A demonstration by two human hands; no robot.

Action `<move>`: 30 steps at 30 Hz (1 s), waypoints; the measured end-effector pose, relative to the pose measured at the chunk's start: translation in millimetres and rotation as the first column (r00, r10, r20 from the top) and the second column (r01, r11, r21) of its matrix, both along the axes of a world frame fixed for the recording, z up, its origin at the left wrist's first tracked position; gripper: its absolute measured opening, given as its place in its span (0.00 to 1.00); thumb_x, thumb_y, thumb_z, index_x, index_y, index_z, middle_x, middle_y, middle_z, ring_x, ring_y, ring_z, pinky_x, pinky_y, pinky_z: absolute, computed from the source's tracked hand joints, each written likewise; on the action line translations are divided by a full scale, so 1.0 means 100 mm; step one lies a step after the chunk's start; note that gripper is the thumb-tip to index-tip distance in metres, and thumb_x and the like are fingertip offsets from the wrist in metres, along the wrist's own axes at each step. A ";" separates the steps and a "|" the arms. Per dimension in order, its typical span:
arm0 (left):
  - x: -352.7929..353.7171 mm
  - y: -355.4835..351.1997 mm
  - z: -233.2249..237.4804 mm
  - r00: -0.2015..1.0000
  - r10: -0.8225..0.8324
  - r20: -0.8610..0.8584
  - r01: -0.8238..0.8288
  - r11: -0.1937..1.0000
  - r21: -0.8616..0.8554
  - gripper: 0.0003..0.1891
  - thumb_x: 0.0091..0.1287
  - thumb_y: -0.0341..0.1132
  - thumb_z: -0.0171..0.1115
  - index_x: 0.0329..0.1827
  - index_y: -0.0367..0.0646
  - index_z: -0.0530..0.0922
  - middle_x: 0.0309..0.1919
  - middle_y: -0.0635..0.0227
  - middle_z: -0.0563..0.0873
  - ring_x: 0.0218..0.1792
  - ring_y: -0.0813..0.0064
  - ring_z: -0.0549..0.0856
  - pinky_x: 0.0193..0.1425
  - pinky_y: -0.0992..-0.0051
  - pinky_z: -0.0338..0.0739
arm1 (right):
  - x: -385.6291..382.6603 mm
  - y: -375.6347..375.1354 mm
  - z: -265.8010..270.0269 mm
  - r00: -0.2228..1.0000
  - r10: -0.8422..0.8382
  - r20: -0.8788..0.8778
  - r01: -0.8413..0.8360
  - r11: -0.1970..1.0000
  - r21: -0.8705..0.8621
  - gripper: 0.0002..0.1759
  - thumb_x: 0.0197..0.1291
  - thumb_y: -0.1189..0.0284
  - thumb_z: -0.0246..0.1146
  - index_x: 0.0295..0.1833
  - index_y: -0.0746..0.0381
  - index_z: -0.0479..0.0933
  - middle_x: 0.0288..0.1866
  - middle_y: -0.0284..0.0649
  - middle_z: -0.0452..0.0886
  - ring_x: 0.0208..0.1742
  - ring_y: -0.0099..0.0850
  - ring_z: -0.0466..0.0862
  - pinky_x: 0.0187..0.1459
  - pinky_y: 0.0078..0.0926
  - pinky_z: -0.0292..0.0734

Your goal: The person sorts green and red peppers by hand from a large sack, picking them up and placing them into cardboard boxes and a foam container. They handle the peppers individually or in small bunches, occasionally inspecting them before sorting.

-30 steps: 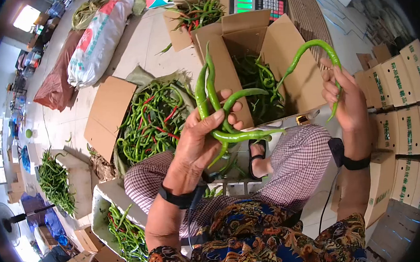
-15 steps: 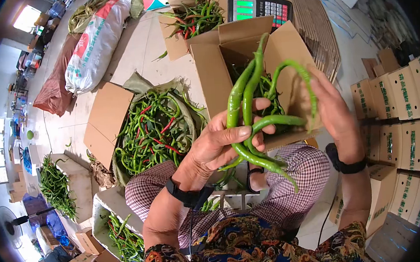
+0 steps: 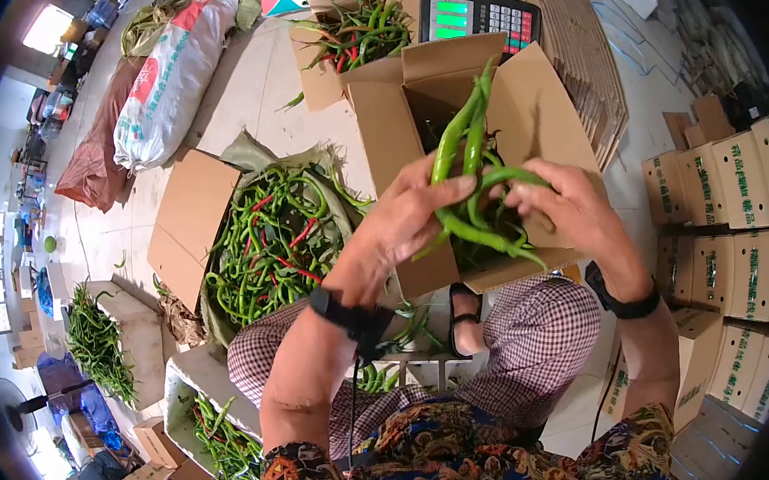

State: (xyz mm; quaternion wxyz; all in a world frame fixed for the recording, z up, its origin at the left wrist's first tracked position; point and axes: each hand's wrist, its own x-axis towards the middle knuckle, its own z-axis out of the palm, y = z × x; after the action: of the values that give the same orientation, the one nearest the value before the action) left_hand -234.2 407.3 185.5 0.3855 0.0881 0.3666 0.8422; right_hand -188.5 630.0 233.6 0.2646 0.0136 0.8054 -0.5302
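Several long green chili peppers (image 3: 455,146) are gripped in my left hand (image 3: 407,210), the thumb pressed across them. My right hand (image 3: 571,205) has its fingers closed around the end of a curved green chili pepper (image 3: 509,176) from the same bunch. Both hands are over an open cardboard box (image 3: 384,137), where more green chili peppers lie, partly hidden by the hands and bunch.
A lined box holds a heap of green and red chili peppers (image 3: 269,248) to the left. Behind stand a smaller box of peppers (image 3: 368,29), a digital scale (image 3: 476,18) and flattened cardboard (image 3: 572,48). Printed cartons (image 3: 710,181) are stacked at right.
My right hand has moved left and down to the bunch and now grips a pepper. One long curved pepper near it is no longer visible. My left hand has shifted slightly up.
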 end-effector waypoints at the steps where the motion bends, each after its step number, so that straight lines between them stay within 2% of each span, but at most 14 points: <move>1: -0.07 0.06 -0.04 0.998 0.059 -0.026 -0.060 0.998 -0.012 0.26 0.69 0.27 0.57 0.69 0.31 0.63 0.53 0.58 0.80 0.53 0.70 0.81 0.59 0.72 0.76 | -0.07 0.07 -0.16 0.996 -0.025 -0.084 0.027 0.999 0.026 0.23 0.67 0.65 0.60 0.61 0.67 0.73 0.49 0.41 0.82 0.52 0.26 0.79 0.55 0.25 0.74; 2: -0.16 0.11 -0.13 0.991 0.118 -0.055 -0.119 0.993 -0.022 0.25 0.69 0.27 0.56 0.69 0.32 0.63 0.55 0.58 0.80 0.55 0.71 0.80 0.60 0.72 0.75 | -0.12 0.13 -0.33 0.984 -0.047 -0.172 0.056 0.997 0.049 0.20 0.68 0.68 0.58 0.61 0.68 0.74 0.50 0.40 0.82 0.53 0.25 0.79 0.56 0.24 0.73; 3: -0.28 0.08 -0.29 0.972 0.101 -0.211 -0.161 0.944 -0.289 0.25 0.70 0.26 0.56 0.70 0.33 0.62 0.61 0.56 0.77 0.59 0.69 0.78 0.64 0.68 0.73 | -0.15 0.19 -0.47 0.953 -0.053 -0.299 0.094 0.988 0.122 0.22 0.67 0.68 0.58 0.62 0.69 0.73 0.53 0.41 0.81 0.54 0.28 0.79 0.57 0.26 0.73; 4: -0.30 0.04 -0.34 0.971 0.101 -0.216 -0.162 0.944 -0.287 0.25 0.70 0.26 0.56 0.70 0.33 0.62 0.61 0.56 0.77 0.59 0.69 0.78 0.64 0.68 0.73 | -0.14 0.22 -0.47 0.951 -0.054 -0.305 0.095 0.988 0.122 0.22 0.67 0.68 0.58 0.62 0.69 0.73 0.53 0.41 0.81 0.54 0.28 0.79 0.57 0.26 0.73; 6: -0.32 -0.03 -0.33 0.978 0.209 0.007 -0.207 0.973 -0.105 0.26 0.70 0.25 0.55 0.71 0.35 0.61 0.62 0.53 0.77 0.56 0.66 0.80 0.58 0.70 0.76 | -0.09 0.24 -0.45 0.795 0.078 -0.602 0.249 0.863 0.440 0.23 0.66 0.67 0.59 0.63 0.69 0.72 0.55 0.42 0.81 0.55 0.29 0.80 0.58 0.27 0.73; 7: -0.26 -0.06 -0.26 0.970 0.232 0.072 -0.229 0.972 -0.052 0.27 0.70 0.26 0.55 0.71 0.36 0.60 0.58 0.50 0.79 0.49 0.65 0.83 0.47 0.75 0.79 | -0.06 0.24 -0.40 0.793 0.078 -0.604 0.249 0.864 0.438 0.23 0.66 0.67 0.59 0.63 0.69 0.72 0.55 0.42 0.81 0.55 0.29 0.80 0.58 0.27 0.73; 9: -0.19 -0.20 -0.16 0.981 0.176 0.082 -0.179 0.984 0.021 0.27 0.70 0.26 0.56 0.72 0.36 0.60 0.57 0.49 0.79 0.44 0.67 0.83 0.42 0.77 0.79 | -0.01 0.23 -0.22 0.962 -0.067 -0.263 0.113 0.980 0.164 0.23 0.65 0.65 0.61 0.60 0.68 0.74 0.52 0.45 0.83 0.54 0.28 0.81 0.56 0.26 0.74; 11: -0.10 -0.34 0.01 0.995 0.096 0.023 -0.098 0.993 0.065 0.27 0.72 0.33 0.56 0.71 0.36 0.61 0.48 0.52 0.82 0.28 0.77 0.79 0.30 0.82 0.76 | 0.04 0.12 -0.04 0.973 -0.078 -0.219 0.112 0.983 0.145 0.21 0.65 0.67 0.61 0.60 0.68 0.74 0.52 0.45 0.83 0.54 0.28 0.81 0.56 0.25 0.75; 14: 0.05 -0.59 0.27 0.996 -0.008 0.084 -0.007 0.984 0.176 0.27 0.74 0.42 0.53 0.70 0.35 0.62 0.37 0.60 0.81 0.19 0.83 0.71 0.25 0.84 0.71 | 0.12 -0.13 0.16 0.975 -0.097 -0.200 0.102 0.995 0.014 0.19 0.65 0.71 0.61 0.59 0.68 0.75 0.51 0.43 0.83 0.53 0.26 0.81 0.55 0.24 0.75; 15: 0.14 -0.66 0.43 0.995 0.094 0.024 -0.092 0.995 -0.044 0.28 0.75 0.48 0.50 0.66 0.32 0.67 0.29 0.68 0.77 0.16 0.86 0.67 0.21 0.86 0.63 | 0.15 -0.21 0.23 0.969 -0.106 -0.221 0.087 0.992 -0.092 0.18 0.65 0.73 0.61 0.58 0.69 0.75 0.50 0.42 0.83 0.51 0.25 0.82 0.54 0.23 0.76; 17: 0.23 -0.97 0.59 0.976 0.182 -0.118 -0.201 0.964 -0.175 0.24 0.75 0.47 0.52 0.58 0.31 0.73 0.29 0.71 0.76 0.19 0.86 0.68 0.22 0.85 0.62 | 0.27 -0.38 0.39 0.974 -0.062 -0.220 0.037 0.993 -0.116 0.17 0.65 0.74 0.61 0.58 0.69 0.75 0.50 0.42 0.83 0.51 0.26 0.82 0.54 0.23 0.76; 24: 1.15 -3.02 1.11 0.745 0.554 -0.371 -0.667 0.613 -0.424 0.19 0.75 0.41 0.53 0.56 0.32 0.76 0.30 0.73 0.77 0.23 0.87 0.69 0.24 0.87 0.60 | 0.92 -1.04 0.58 0.991 0.137 -0.015 -0.136 0.958 -0.251 0.15 0.65 0.74 0.59 0.55 0.69 0.76 0.48 0.41 0.83 0.45 0.25 0.83 0.49 0.23 0.76; 28: 2.37 -3.99 1.12 0.485 0.758 -0.436 -0.763 0.123 -0.635 0.18 0.76 0.42 0.51 0.56 0.35 0.77 0.27 0.75 0.75 0.21 0.87 0.67 0.22 0.85 0.58 | 1.25 -1.48 0.05 0.976 0.180 0.126 -0.092 0.853 -0.513 0.15 0.65 0.72 0.59 0.53 0.69 0.76 0.45 0.41 0.83 0.38 0.22 0.80 0.40 0.20 0.75; 30: 3.05 -4.47 0.94 0.368 0.843 -0.392 -0.734 0.005 -0.679 0.18 0.76 0.42 0.53 0.54 0.35 0.77 0.27 0.75 0.76 0.22 0.86 0.71 0.22 0.85 0.61 | 1.31 -1.66 -0.25 0.959 0.194 0.209 -0.044 0.824 -0.564 0.15 0.66 0.72 0.59 0.54 0.69 0.75 0.44 0.41 0.83 0.37 0.21 0.79 0.38 0.19 0.74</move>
State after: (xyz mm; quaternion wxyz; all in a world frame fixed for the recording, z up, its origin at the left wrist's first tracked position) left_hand 70.6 -39.5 279.6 -0.1372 -0.3617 0.6465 0.6575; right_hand -57.3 464.1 209.0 0.3919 -0.0456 0.5752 -0.7166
